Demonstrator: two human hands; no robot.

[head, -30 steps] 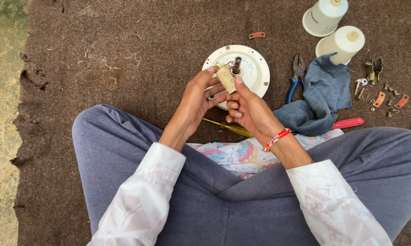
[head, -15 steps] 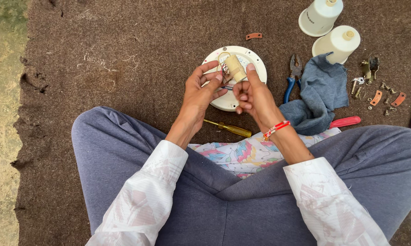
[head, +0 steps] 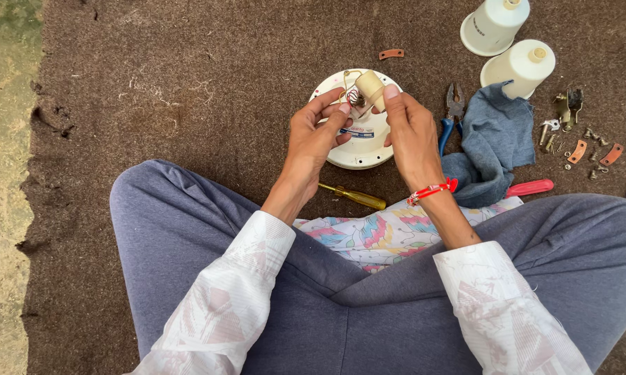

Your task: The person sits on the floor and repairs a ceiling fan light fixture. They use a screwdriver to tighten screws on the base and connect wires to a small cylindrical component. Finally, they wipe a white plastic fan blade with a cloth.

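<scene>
I sit cross-legged on a brown mat. My right hand (head: 410, 128) grips a small cream cylinder (head: 370, 87) with thin wires at its end, held just above a round white plate-shaped cover (head: 358, 149) lying on the mat. My left hand (head: 316, 128) pinches the wires beside the cylinder with thumb and forefinger. A red thread band circles my right wrist.
A yellow-handled screwdriver (head: 354, 196) lies by my knee. Blue-handled pliers (head: 453, 114), a blue-grey cloth (head: 490, 139) and a red-handled tool (head: 529, 187) lie to the right. Two white cones (head: 507, 45), loose screws and copper clips (head: 580, 142) sit farther right.
Both hands have lifted the cylinder slightly away from me over the white cover, and my left fingers have shifted onto the wires.
</scene>
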